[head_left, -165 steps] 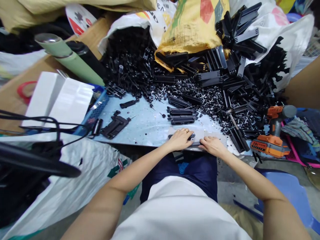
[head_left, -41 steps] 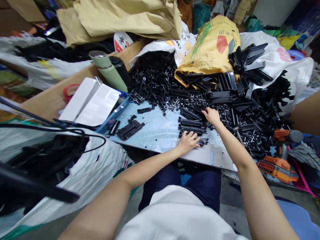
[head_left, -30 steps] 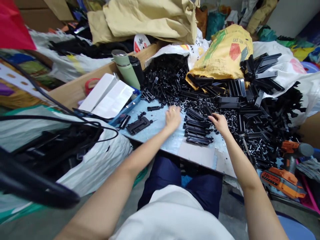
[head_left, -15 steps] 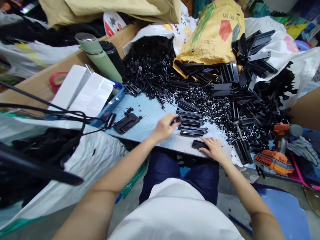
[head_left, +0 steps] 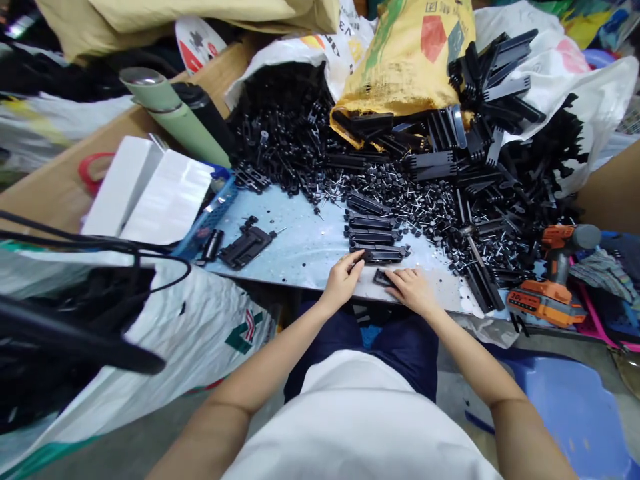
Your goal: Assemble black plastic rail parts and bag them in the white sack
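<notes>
My left hand (head_left: 343, 280) and my right hand (head_left: 410, 289) rest side by side at the near edge of the pale blue table (head_left: 295, 243). The right hand's fingers lie on a small black plastic part (head_left: 381, 277) and hold it down. The left hand's fingers are curled in a pinch, touching the table just left of that part; what they hold is hidden. Just beyond the hands lies a short row of stacked black bars (head_left: 373, 235). Behind them spreads a big heap of black plastic pieces and small pins (head_left: 430, 193).
A yellow sack (head_left: 410, 60) and white bags spill black parts at the back. An orange cordless drill (head_left: 550, 280) lies at the right edge. At left are a blue basket (head_left: 213, 213) with white boxes (head_left: 150, 193), a green flask (head_left: 170, 113) and a black assembled piece (head_left: 243, 245).
Both hands drew back from the parts pile to the table's near edge. The right hand brought a small black part along, and the left hand came in beside it.
</notes>
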A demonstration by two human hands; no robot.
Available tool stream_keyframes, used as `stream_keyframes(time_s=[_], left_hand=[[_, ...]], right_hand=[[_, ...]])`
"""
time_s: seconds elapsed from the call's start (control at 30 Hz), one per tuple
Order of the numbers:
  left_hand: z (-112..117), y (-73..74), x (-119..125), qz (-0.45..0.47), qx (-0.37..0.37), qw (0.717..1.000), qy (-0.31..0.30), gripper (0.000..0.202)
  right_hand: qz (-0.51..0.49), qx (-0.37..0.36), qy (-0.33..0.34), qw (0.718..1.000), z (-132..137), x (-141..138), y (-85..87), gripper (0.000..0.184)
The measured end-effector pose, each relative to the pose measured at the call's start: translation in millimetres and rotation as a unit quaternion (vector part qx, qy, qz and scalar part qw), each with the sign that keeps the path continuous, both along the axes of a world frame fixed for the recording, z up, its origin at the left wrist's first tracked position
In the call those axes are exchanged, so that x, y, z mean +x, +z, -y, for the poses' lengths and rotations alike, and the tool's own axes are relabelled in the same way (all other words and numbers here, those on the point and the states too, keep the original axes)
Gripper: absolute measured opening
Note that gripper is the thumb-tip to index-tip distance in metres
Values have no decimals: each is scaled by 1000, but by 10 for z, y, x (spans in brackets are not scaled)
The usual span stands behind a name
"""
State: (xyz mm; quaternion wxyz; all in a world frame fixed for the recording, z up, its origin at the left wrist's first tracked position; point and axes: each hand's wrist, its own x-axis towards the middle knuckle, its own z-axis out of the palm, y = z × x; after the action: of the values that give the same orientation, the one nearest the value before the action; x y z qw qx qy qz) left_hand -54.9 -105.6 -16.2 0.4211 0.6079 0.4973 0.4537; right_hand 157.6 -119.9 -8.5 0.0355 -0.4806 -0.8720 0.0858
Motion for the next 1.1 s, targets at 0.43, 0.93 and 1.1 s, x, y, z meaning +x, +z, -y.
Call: stream_keyframes(time_s=[0.43, 0.93, 1.1], left_hand=[[131, -35, 163, 70, -31, 997, -18, 46], [257, 175, 373, -83, 139, 986, -38, 38], [288, 227, 538, -83, 203, 972, 84, 40]], right_hand=[[-75, -4, -83, 994, -38, -36, 22, 50], [-432, -159, -81, 884, -14, 11, 195, 53], [-445, -76, -90, 888, 87, -156, 205, 53]])
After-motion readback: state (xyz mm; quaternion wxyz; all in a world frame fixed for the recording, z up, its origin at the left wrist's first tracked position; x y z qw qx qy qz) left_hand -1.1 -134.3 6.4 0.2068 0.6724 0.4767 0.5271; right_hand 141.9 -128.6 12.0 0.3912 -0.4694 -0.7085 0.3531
